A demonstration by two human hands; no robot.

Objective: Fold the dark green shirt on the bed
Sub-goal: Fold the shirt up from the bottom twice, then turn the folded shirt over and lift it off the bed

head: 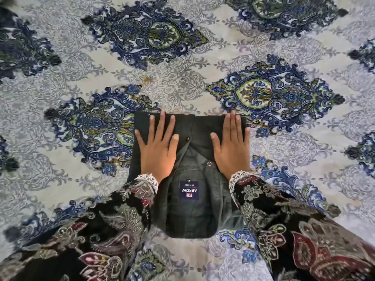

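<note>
The dark green shirt [192, 211] lies folded into a narrow rectangle on the bed, collar toward me, with a navy neck label [188, 190] facing up. My left hand [157, 147] rests flat on the shirt's far left part, fingers spread. My right hand [231, 148] presses flat on the far right part, fingers together and pointing away. Neither hand grips any cloth. The far edge of the shirt runs straight just past my fingertips.
The bedspread [182, 78] is pale grey with large blue and green paisley medallions and stretches all around the shirt. My dark patterned sleeves [294, 230] with white lace cuffs cover the near corners of the view.
</note>
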